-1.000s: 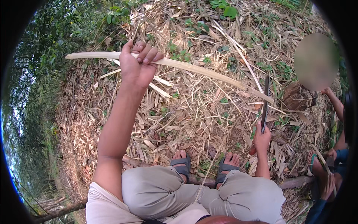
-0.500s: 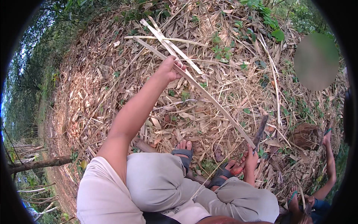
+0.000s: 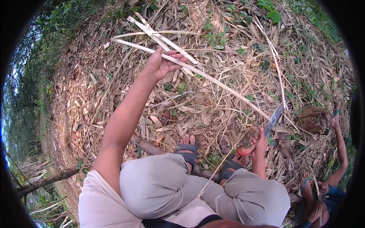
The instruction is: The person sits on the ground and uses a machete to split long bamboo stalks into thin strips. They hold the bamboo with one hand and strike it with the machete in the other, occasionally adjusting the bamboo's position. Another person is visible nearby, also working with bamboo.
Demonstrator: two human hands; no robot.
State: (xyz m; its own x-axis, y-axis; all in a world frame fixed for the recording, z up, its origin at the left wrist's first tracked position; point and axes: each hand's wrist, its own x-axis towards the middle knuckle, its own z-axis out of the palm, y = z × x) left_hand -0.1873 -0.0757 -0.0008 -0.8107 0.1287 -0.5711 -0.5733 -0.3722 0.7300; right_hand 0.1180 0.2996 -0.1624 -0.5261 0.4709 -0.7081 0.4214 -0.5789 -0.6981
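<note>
Trees (image 3: 26, 95): green, along the left rim.
Branch (image 3: 49, 181): brown, slanting across the lower left.
Sleeve (image 3: 100, 201): pale cloth, at the person's left upper arm.
Left hand (image 3: 163, 65): arm stretched forward; a loose hold on the long strip, which lies between the thumb and the extended fingers.
Crossed strips (image 3: 152, 33): several pale lengths, overlapping on the leaf litter beyond the left hand.
Long strip (image 3: 215, 81): pale, flat, narrow; slants from upper left, through the left hand, down to the knife blade at its right end; whether strip and blade touch cannot be told.
Trousers (image 3: 152, 186): grey, knees bent and apart.
Sandals (image 3: 187, 155): a dark pair with broad straps, worn, planted on the ground.
Thin strip (image 3: 218, 173): straw-coloured, rising from the lap, between the feet, toward the right hand.
Right hand (image 3: 260, 143): closed around the knife near its handle.
Knife (image 3: 273, 121): grey blade aimed up and to the right, red handle end showing below the fingers.
Ground strips (image 3: 276, 62): long, pale, on the litter at upper right.
Stump (image 3: 315, 120): brown, short, right of the knife.
Co-worker (image 3: 335, 199): blue clothing, lower right, partly cut off by the rim.
</note>
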